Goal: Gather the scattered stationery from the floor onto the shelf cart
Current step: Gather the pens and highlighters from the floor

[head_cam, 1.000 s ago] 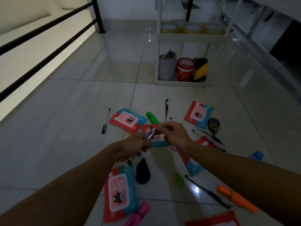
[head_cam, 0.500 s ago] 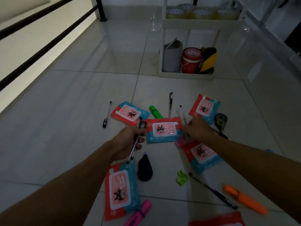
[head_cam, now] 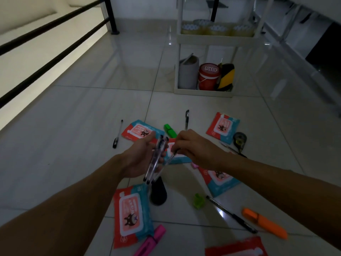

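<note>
My left hand point(head_cam: 137, 159) grips a bundle of clear pens point(head_cam: 156, 160) above the floor. My right hand point(head_cam: 195, 147) pinches one more pen point(head_cam: 170, 157), its tip angled toward the bundle. Scattered on the tiles lie red-and-teal wipe packs point(head_cam: 132, 212) point(head_cam: 222, 127), a black pen point(head_cam: 187, 119), another black pen point(head_cam: 117, 134), a green highlighter point(head_cam: 169, 130), an orange highlighter point(head_cam: 264, 226), a pink highlighter point(head_cam: 151, 242), a long black pen point(head_cam: 230, 214), a green clip point(head_cam: 199, 200) and a correction tape point(head_cam: 239, 140). The white shelf cart point(head_cam: 203, 93) stands beyond them.
The cart's bottom tier holds a grey roll point(head_cam: 188, 73), a red tub point(head_cam: 209, 76) and a yellow-black tape roll point(head_cam: 226, 76); tape rolls point(head_cam: 215, 28) sit on the tier above. A black railing point(head_cam: 51, 60) runs along the left. A dark pouch-like object point(head_cam: 158, 193) lies below my hands.
My right hand lifted a pen from the floor near the middle wipe pack and brought it over to the bundle in my left hand, which rose slightly.
</note>
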A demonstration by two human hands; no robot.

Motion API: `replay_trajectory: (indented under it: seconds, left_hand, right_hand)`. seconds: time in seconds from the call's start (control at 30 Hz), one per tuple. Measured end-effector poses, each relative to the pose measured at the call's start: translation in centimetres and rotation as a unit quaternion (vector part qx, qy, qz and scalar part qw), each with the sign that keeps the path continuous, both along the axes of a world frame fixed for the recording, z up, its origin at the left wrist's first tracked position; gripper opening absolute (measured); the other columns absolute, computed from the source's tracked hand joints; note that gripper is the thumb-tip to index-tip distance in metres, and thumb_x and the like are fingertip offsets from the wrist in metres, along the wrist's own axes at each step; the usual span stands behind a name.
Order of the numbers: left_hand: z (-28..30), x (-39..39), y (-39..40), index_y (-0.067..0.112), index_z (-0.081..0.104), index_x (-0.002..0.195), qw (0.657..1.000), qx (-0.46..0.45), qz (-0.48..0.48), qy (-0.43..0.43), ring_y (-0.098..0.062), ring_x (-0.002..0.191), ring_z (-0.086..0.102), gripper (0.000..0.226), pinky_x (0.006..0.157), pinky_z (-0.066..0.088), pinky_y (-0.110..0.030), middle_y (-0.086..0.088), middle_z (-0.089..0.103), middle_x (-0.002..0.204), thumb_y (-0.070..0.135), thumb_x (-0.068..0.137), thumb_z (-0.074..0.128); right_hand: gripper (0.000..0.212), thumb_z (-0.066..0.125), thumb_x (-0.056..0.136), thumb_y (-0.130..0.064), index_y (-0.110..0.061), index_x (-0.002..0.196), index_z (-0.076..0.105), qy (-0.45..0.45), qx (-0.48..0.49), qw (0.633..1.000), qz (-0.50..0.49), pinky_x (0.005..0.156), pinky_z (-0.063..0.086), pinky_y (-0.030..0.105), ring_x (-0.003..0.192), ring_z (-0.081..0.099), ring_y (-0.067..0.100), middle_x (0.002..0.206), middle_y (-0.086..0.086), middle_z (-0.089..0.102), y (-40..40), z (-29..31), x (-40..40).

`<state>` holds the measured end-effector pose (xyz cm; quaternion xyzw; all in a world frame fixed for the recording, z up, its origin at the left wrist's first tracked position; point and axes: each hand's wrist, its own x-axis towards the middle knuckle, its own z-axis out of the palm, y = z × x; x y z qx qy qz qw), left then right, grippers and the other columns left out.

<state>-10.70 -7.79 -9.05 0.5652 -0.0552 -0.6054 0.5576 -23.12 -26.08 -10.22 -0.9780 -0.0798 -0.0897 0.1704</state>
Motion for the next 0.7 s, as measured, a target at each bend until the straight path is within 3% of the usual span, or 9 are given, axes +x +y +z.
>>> replay_trajectory:
  seconds: [0.13, 0.2, 0.27, 0.33, 0.43, 0.57, 0.63, 0.7]
  left_hand:
    - [0.6, -0.8, -0.1, 0.008, 0.056, 0.123, 0.999, 0.001, -0.028, -0.035, -0.018, 0.075, 0.054, 0.058, 0.070, 0.050, -0.033, -0.013, 0.056, 0.098, 0.058, 0.093, 0.050]
    - [0.6, -0.8, -0.1, 0.012, 0.057, 0.120, 0.997, 0.005, -0.019, -0.075, -0.017, 0.076, 0.056, 0.052, 0.071, 0.050, -0.033, -0.014, 0.060, 0.098, 0.056, 0.092, 0.052]
    - [0.4, -0.5, -0.1, 0.019, 0.054, 0.130, 0.996, 0.000, -0.005, -0.091, -0.021, 0.094, 0.061, 0.050, 0.080, 0.052, -0.036, -0.019, 0.065, 0.116, 0.054, 0.094, 0.052]
    - [0.0, -0.3, 0.1, 0.021, 0.052, 0.133, 0.997, 0.000, -0.004, -0.082, -0.024, 0.103, 0.062, 0.053, 0.078, 0.054, -0.036, -0.018, 0.065, 0.124, 0.056, 0.094, 0.051]
    - [-1.1, -0.1, 0.0, 0.015, 0.059, 0.115, 0.998, 0.008, -0.016, -0.061, -0.018, 0.080, 0.060, 0.057, 0.064, 0.051, -0.032, -0.011, 0.062, 0.099, 0.066, 0.091, 0.048]
    - [-2.3, 0.0, -0.9, 0.010, 0.056, 0.119, 0.997, -0.007, 0.030, -0.072, -0.007, 0.056, 0.045, 0.050, 0.047, 0.038, -0.021, -0.002, 0.053, 0.086, 0.054, 0.095, 0.053]
    - [-2.9, 0.0, -1.2, 0.011, 0.058, 0.119, 0.996, -0.001, 0.045, -0.074, -0.005, 0.054, 0.041, 0.046, 0.045, 0.034, -0.019, -0.001, 0.052, 0.086, 0.050, 0.096, 0.054]
    - [-3.4, -0.2, -1.1, 0.013, 0.061, 0.115, 0.997, -0.002, 0.062, -0.053, -0.005, 0.053, 0.040, 0.043, 0.043, 0.033, -0.018, 0.001, 0.052, 0.082, 0.051, 0.096, 0.053]
  right_hand:
    - [0.023, 0.072, 0.087, -0.018, -0.024, 0.108, 0.069, -0.047, -0.094, 0.994, 0.006, 0.074, 0.046, 0.030, 0.096, 0.051, 0.019, 0.112, 0.002, 0.061, 1.0, 0.6, 1.3]
    - [0.021, 0.070, 0.088, -0.015, -0.022, 0.107, 0.070, -0.048, -0.067, 0.997, 0.014, 0.074, 0.045, 0.030, 0.096, 0.050, 0.019, 0.111, 0.004, 0.061, 1.2, 0.9, 1.8]
    - [0.015, 0.068, 0.089, -0.013, -0.018, 0.104, 0.071, -0.042, -0.019, 0.999, 0.024, 0.075, 0.043, 0.027, 0.096, 0.048, 0.018, 0.108, 0.006, 0.060, 1.3, 1.1, 2.2]
    - [0.012, 0.065, 0.091, -0.014, -0.017, 0.102, 0.070, -0.045, 0.017, 0.999, 0.017, 0.075, 0.044, 0.025, 0.097, 0.048, 0.017, 0.107, 0.006, 0.059, 1.4, 1.0, 2.6]
    - [0.017, 0.060, 0.093, -0.019, -0.016, 0.108, 0.068, -0.048, 0.028, 0.998, -0.016, 0.081, 0.048, 0.032, 0.101, 0.054, 0.019, 0.113, 0.005, 0.059, 1.5, 0.2, 3.1]
    - [0.037, 0.055, 0.094, -0.033, -0.023, 0.130, 0.054, -0.028, 0.005, 0.983, -0.183, 0.099, 0.033, 0.036, 0.118, 0.049, 0.018, 0.134, 0.000, 0.051, 0.0, -2.4, 4.0]
    - [0.029, 0.052, 0.096, -0.031, -0.022, 0.124, 0.056, 0.014, 0.019, 0.953, -0.303, 0.100, 0.041, 0.042, 0.114, 0.051, 0.020, 0.130, 0.002, 0.052, -1.9, -3.8, 4.9]
    - [0.024, 0.050, 0.097, -0.031, -0.018, 0.115, 0.058, 0.073, 0.015, 0.919, -0.386, 0.091, 0.048, 0.046, 0.104, 0.056, 0.024, 0.120, 0.006, 0.055, -3.8, -5.1, 6.1]
